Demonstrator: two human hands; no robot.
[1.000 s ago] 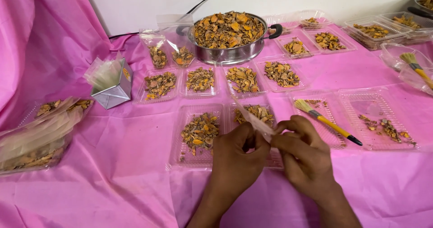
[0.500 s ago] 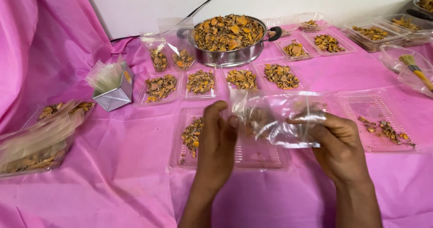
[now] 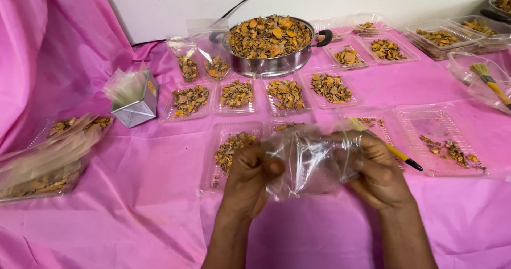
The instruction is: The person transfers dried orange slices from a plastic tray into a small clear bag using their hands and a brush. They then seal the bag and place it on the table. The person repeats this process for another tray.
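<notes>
A small clear plastic bag (image 3: 311, 162) is held between both hands just above the desk (image 3: 133, 205), over the near row of clear plastic trays (image 3: 223, 152). The left hand (image 3: 250, 181) is closed on the bag's left edge, thumb pressed over the film; the right hand (image 3: 375, 170) is curled around its right side, fingers wrapped behind it. The bag looks empty, crumpled and slack between the two grips.

The bag is judged to be very light, thin and limp, with no stiffness of its own: it is likely to sag, fold and cling to itself, and the film is probably slick under dry fingers. A pinch at the rim on opposite sides, as it is held now, seems the surest hold; a grip on the middle would only bunch it.

Beyond the hands, trays of orange-brown dried pieces (image 3: 287, 93) are laid out before a metal pan (image 3: 271, 64) filled with the same. A yellow-handled brush (image 3: 391, 151) lies just beside the right hand.
</notes>
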